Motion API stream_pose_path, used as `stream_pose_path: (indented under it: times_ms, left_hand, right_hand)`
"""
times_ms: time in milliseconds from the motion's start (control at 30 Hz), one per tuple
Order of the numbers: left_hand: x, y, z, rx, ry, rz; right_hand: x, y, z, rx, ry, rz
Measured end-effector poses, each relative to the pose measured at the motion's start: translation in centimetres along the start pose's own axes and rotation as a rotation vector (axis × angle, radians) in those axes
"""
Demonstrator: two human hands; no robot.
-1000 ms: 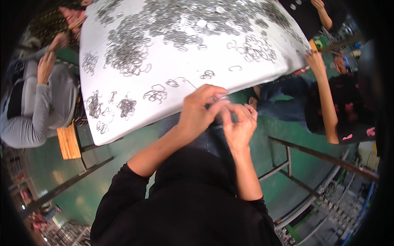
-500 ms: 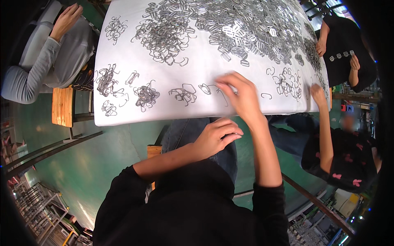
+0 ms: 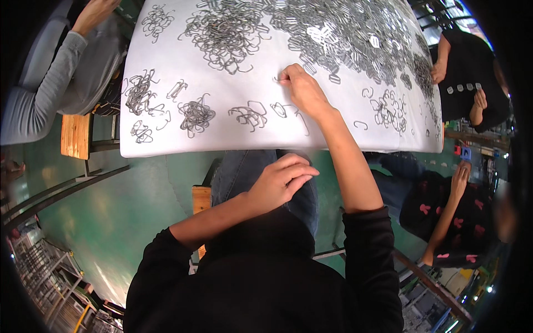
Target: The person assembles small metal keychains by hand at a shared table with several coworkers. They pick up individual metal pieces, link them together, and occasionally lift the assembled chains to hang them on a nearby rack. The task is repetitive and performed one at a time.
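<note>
My right hand is over the white-covered table, with thumb and fingertips pinched together. A short bit of dark wire shows at the fingertips, apparently a wire hook. Farther left lies a large tangled heap of wire hooks; flat metal slide buckles form a broad heap beyond my hand. Nearer the front edge lie a small cluster of hooks and a few loose hooks. Above my lap my left hand is closed, thumb against the fingers; whatever it may hold is hidden.
More hook piles lie along the left front, and another pile at the right. Co-workers sit on both sides: a grey sleeve at left, a hand with linked small pieces and another person's hand at right. A wooden stool stands left.
My right hand has moved away from me, from the front hooks toward the middle of the table. My left hand stays over my lap. The near-right co-worker's hand has left the table.
</note>
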State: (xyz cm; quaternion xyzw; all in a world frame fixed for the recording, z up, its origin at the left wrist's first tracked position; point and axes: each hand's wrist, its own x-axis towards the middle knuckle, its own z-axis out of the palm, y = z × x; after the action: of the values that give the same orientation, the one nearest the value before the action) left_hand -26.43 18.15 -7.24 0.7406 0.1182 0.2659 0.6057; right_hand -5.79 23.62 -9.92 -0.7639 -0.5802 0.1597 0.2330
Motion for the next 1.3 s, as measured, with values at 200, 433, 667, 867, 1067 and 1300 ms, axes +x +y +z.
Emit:
stream_pose_path:
  times_ms: [200,433,667,867,1067,1300]
  left_hand:
    - [0.1,0.3,0.1,0.043,-0.038,-0.010]
    - [0.3,0.6,1.2,-0.159,0.037,-0.061]
    - [0.7,1.2,2.2,-0.244,0.078,-0.016]
    - [1.3,1.5,2.8,-0.135,-0.009,0.088]
    - [9.8,-2.3,1.9,0.267,0.067,0.164]
    - [21.2,-10.3,3.7,1.011,-0.150,0.395]
  right_hand:
    - [-5.8,-0.4,-2.3,0.376,0.347,0.193]
    - [-18.7,-8.0,-5.4,0.991,0.665,0.355]
    - [-21.8,-10.8,-3.3,0.955,0.891,0.406]
    - [-21.8,-10.2,-2.1,0.859,1.050,0.347]
    - [-22.7,-8.7,-2.1,0.813,1.170,0.184]
    - [-23.0,-7.3,-2.5,0.804,1.153,0.214]
